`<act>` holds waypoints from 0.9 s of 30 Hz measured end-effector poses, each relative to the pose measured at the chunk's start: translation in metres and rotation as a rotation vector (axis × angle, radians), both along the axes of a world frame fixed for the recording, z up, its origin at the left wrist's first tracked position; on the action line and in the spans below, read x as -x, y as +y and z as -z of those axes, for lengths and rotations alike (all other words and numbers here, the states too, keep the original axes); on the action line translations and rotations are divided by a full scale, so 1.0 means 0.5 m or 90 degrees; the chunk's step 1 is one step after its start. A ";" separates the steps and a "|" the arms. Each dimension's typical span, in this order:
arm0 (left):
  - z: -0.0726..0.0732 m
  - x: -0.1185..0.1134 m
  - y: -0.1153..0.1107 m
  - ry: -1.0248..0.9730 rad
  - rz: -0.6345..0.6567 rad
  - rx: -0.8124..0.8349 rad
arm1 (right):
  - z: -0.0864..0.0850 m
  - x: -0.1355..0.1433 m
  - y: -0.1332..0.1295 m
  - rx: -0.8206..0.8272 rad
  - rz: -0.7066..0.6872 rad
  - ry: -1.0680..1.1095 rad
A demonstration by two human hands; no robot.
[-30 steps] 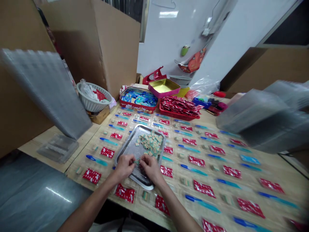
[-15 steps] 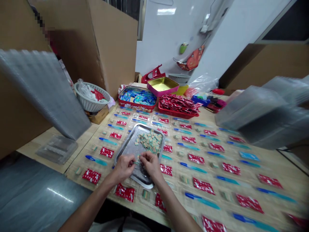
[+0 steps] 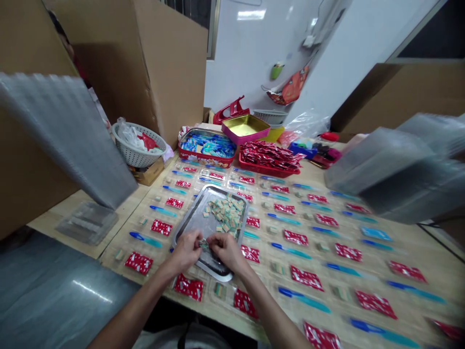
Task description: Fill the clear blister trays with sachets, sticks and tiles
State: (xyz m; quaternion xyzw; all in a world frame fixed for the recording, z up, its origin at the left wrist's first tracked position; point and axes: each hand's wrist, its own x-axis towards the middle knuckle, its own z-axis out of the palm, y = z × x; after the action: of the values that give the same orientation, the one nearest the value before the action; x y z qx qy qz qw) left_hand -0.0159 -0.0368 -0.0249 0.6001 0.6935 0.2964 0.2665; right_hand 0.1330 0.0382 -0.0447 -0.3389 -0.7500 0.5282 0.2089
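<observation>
Blocks (image 3: 229, 212) lie heaped right of the tray (image 3: 194, 220) — its left side bare. Over its near end, the left hand (image 3: 188, 248) pinches some; the right hand's (image 3: 224, 249) grip, cannot tell. Print on the red tin (image 3: 205, 159) is unreadably small.

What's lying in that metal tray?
The metal tray holds a heap of small tan-and-green pieces toward its far end. Whatever lies beneath the left hand and right hand is covered.

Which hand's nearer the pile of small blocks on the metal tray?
Right. The right hand is just on the person's side of the pile of small blocks; the left hand is farther off, toward the person and to the left.
</observation>
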 end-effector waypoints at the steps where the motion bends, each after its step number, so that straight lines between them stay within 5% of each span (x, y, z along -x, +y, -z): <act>1: 0.000 0.001 0.000 -0.002 0.003 0.001 | -0.005 -0.002 -0.002 -0.006 -0.010 -0.005; 8: 0.007 0.004 0.007 -0.016 0.061 -0.001 | -0.043 -0.001 -0.016 -0.115 -0.029 -0.074; 27: 0.001 0.009 0.012 0.014 0.012 -0.014 | -0.013 -0.004 -0.027 -0.186 0.008 -0.089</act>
State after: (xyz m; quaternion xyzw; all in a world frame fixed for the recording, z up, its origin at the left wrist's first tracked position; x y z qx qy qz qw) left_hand -0.0206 -0.0307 -0.0256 0.6126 0.6876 0.2948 0.2548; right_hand 0.1349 0.0246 -0.0384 -0.3454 -0.8295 0.3872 0.2066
